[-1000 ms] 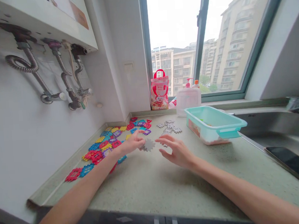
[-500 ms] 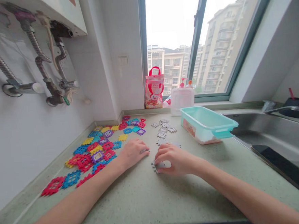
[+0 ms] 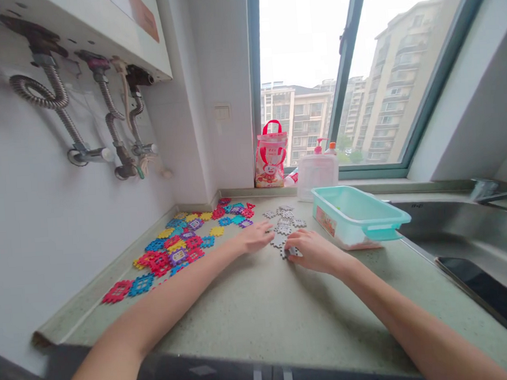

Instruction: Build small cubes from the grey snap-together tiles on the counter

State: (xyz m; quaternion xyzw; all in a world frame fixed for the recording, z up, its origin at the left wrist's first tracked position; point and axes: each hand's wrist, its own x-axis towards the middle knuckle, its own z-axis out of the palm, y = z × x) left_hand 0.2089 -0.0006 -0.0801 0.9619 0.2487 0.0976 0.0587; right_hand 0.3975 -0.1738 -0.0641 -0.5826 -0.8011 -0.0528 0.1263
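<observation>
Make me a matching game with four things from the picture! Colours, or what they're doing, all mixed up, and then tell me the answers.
Things:
1. Big group of toy tiles on the left
2. Small group of toy tiles near the tub
3. Plastic tub
4. Right hand

Matches:
A. Turquoise
B. Touching a toy tile
C. Red, blue, yellow and purple
D. Grey

Right pairs:
1-C
2-D
3-A
4-B
</observation>
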